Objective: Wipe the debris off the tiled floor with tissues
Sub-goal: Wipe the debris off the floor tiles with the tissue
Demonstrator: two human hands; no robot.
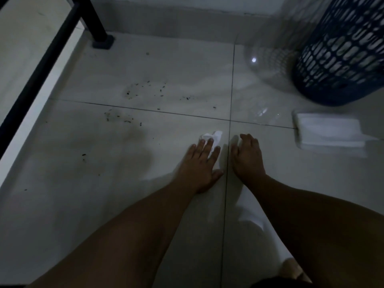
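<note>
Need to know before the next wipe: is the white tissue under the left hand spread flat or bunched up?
Bunched up. The white tissue pokes out crumpled past the fingers of the left hand, which presses it to the tile.

You kneel on a glossy, smooth tiled floor [176,75] that mirrors light, with thin dark grout lines. Dry, gritty dark debris [145,90] speckles it. The crumpled tissue [214,138] under your left hand [199,163] looks like soft matt paper, as does the folded tissue stack [330,134]. The blue basket [342,53] is perforated plastic. The black frame leg [93,19] looks like matt painted metal.
</note>
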